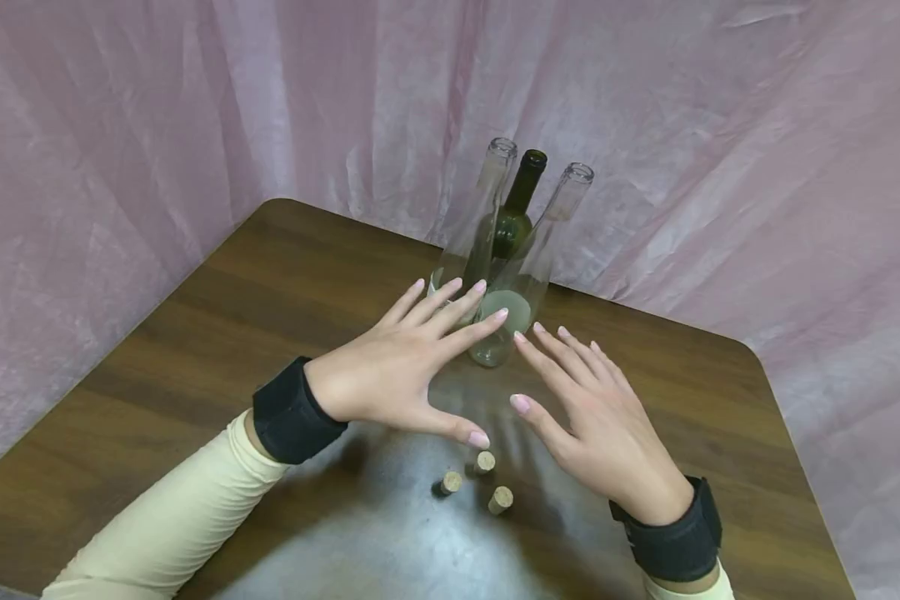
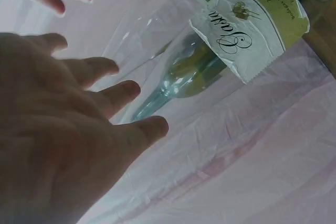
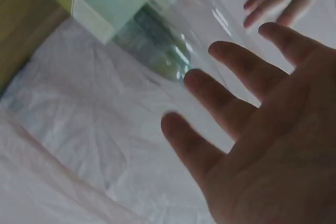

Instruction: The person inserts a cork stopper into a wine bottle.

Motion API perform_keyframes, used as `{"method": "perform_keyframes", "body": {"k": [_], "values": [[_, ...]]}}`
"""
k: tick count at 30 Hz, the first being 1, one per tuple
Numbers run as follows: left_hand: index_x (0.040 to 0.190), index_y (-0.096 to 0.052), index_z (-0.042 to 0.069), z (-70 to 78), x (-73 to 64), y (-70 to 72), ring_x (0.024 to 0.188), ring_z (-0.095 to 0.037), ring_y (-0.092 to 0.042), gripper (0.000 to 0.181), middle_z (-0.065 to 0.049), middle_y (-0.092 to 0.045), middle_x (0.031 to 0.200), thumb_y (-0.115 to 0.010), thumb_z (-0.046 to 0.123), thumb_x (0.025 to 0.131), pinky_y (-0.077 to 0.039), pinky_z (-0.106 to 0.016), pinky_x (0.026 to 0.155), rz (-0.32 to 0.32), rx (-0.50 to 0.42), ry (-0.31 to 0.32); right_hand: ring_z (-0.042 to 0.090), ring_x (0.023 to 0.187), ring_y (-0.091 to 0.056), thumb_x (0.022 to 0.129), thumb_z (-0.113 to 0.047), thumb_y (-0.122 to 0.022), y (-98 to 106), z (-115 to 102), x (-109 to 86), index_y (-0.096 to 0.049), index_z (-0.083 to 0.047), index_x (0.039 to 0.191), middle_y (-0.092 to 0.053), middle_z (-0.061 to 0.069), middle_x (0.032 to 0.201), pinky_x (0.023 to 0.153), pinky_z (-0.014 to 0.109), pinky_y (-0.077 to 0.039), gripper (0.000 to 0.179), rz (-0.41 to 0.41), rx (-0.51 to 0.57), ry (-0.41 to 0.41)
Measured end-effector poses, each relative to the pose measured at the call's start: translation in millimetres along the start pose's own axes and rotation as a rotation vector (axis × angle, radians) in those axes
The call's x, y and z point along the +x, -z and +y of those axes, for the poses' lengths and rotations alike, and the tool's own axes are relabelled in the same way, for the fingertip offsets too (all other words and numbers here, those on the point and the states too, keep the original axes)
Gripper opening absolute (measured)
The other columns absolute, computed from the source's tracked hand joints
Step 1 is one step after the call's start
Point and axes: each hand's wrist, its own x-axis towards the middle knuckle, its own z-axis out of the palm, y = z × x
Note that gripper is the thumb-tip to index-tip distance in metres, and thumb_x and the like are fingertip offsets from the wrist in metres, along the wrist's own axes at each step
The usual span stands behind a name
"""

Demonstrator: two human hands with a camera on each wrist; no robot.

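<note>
Both hands hover over the table with fingers spread, holding nothing. My left hand [image 1: 397, 375] overlaps the lower part of the left clear bottle [image 1: 474, 225] in the head view. My right hand [image 1: 596, 417] is to the right, its fingertips near the front clear bottle [image 1: 543, 250]. Behind these two stands a dark green bottle [image 1: 521, 196]. All three bottles are upright with uncovered mouths. Below the hands, three corks stand on the table: a left cork [image 1: 452, 482], a back cork [image 1: 485, 462] and a front cork [image 1: 501, 499]. A torn paper label [image 2: 236, 30] shows in the left wrist view.
The brown wooden table [image 1: 195, 333] has rounded far corners, and the bottles stand close to its back edge. Pink cloth [image 1: 330, 100] hangs behind and around the table. A black band [image 1: 292, 412] circles the left wrist, and another black band [image 1: 675, 533] the right.
</note>
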Motion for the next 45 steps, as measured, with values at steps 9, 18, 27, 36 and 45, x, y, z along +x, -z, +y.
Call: {"method": "perform_keyframes", "body": {"k": [9,18,27,36,45], "values": [[0.154,-0.055,0.015,-18.9,13.9,6.2,0.121,-0.012,-0.061,0.079,0.001,-0.057,0.143,-0.063,0.067,0.094,-0.05,-0.036,0.1,0.282,-0.233,-0.043,0.017,0.131,-0.059,0.103,-0.051,-0.06,-28.9,5.6,1.6,-0.064,-0.025,0.148,-0.058,-0.009,0.145,0.103,0.046,-0.049,0.052,-0.052,0.138,0.091],[0.125,-0.069,0.007,-43.3,26.0,5.8,0.091,-0.014,-0.06,0.043,0.0,-0.06,0.108,-0.07,0.041,0.099,-0.05,-0.03,0.075,0.588,-0.376,0.029,0.007,0.092,-0.063,0.096,-0.055,-0.069,-52.4,1.8,-26.1,-0.07,-0.024,0.112,-0.065,-0.014,0.104,0.078,0.035,-0.052,0.035,-0.147,0.152,0.101],[0.153,-0.045,0.005,-71.3,54.9,-3.7,0.132,-0.029,-0.048,0.086,-0.012,-0.053,0.14,-0.075,0.056,0.091,-0.038,-0.044,0.111,0.57,-0.438,0.273,-0.002,0.088,-0.06,0.089,-0.057,-0.077,-58.5,-2.1,-60.0,-0.068,-0.031,0.106,-0.062,-0.023,0.098,0.077,0.032,-0.051,0.032,-0.134,0.184,0.081],[0.159,-0.043,0.015,-82.0,67.3,-19.5,0.131,-0.027,-0.057,0.091,-0.007,-0.059,0.144,-0.073,0.064,0.088,-0.049,-0.046,0.101,0.45,-0.591,0.377,-0.001,0.085,-0.057,0.09,-0.053,-0.078,-64.2,-4.1,-72.1,-0.07,-0.032,0.11,-0.06,-0.022,0.096,0.076,0.029,-0.049,0.03,-0.114,0.19,0.097],[0.157,-0.045,0.018,-79.4,78.2,-24.3,0.127,-0.025,-0.061,0.089,-0.004,-0.063,0.138,-0.073,0.066,0.087,-0.052,-0.044,0.097,0.421,-0.573,0.355,-0.001,0.084,-0.057,0.09,-0.045,-0.08,-68.6,-2.8,-72.9,-0.068,-0.032,0.102,-0.06,-0.025,0.096,0.077,0.03,-0.05,0.022,-0.046,0.197,0.115]]}}
